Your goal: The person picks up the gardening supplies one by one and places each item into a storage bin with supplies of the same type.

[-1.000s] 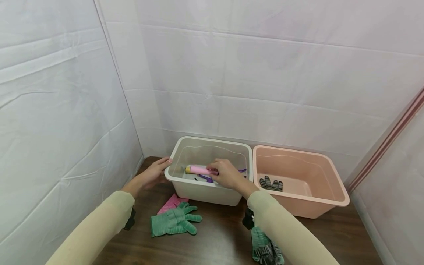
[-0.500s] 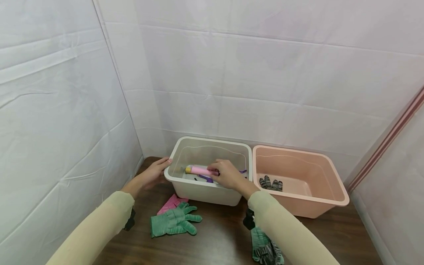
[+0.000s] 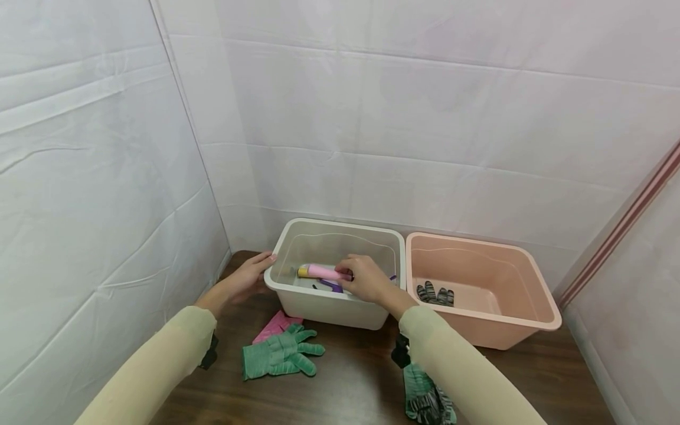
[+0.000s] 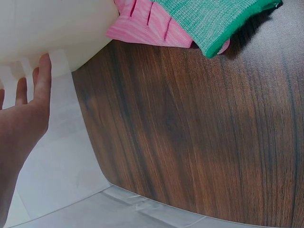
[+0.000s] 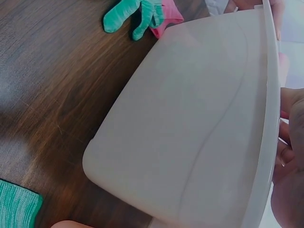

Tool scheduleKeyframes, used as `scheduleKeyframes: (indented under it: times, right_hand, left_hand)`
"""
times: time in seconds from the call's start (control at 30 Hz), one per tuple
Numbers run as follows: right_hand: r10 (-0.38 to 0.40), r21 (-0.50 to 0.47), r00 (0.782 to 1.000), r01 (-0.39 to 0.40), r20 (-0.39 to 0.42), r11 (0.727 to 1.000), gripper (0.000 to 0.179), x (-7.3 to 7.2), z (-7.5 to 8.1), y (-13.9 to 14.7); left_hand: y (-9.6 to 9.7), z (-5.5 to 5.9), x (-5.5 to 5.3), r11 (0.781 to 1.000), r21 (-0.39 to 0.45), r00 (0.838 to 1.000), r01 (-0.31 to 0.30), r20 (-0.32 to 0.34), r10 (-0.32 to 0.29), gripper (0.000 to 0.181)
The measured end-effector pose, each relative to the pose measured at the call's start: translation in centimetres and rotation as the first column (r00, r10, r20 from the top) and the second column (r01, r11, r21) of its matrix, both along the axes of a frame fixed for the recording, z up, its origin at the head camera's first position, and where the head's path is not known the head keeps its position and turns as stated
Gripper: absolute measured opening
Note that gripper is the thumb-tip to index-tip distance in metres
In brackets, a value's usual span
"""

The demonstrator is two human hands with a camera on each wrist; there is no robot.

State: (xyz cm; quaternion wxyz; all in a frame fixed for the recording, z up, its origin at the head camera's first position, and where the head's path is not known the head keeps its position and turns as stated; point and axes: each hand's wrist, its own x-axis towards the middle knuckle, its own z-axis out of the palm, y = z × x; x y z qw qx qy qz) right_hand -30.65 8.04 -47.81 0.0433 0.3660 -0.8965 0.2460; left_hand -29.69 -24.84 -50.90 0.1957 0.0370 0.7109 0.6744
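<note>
In the head view my left hand [image 3: 247,278] grips the left rim of the off-white bin [image 3: 324,307], with fingers along its outer wall in the left wrist view. My right hand [image 3: 366,280] reaches into this bin and holds the right end of a pink tube [image 3: 321,272] with a yellow end and a dark tip. The tube lies nearly level. Under it is a curved purple item [image 3: 332,285], partly hidden; its kind is unclear. In the right wrist view the bin wall hides most of the right hand's fingers [image 5: 285,130].
A peach bin [image 3: 478,327] stands to the right, with a dark striped glove [image 3: 435,294] inside. On the brown table [image 3: 345,378] lie a green glove [image 3: 281,354] over a pink glove [image 3: 276,326]. More green and striped gloves [image 3: 425,395] lie below the right forearm.
The pink tube has tilted slightly, its right end lower. Less of a purple piece shows to the right of my right hand. My left hand stays at the rim.
</note>
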Motion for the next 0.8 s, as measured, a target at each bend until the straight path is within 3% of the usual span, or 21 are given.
scheduleKeyframes:
  times: [0.4, 0.8]
  right_hand:
    - [-0.029, 0.033, 0.996, 0.027, 0.082, 0.999, 0.038, -0.2, 0.5, 2.0]
    - [-0.047, 0.019, 0.995, 0.045, 0.089, 0.999, 0.043, 0.1, 0.5, 4.2]
  left_hand:
    - [-0.2, 0.2, 0.2, 1.000, -0.009, 1.000, 0.017, -0.011, -0.017, 0.067]
    - [-0.4, 0.1, 0.0, 1.000, -0.026, 1.000, 0.005, -0.005, -0.005, 0.067]
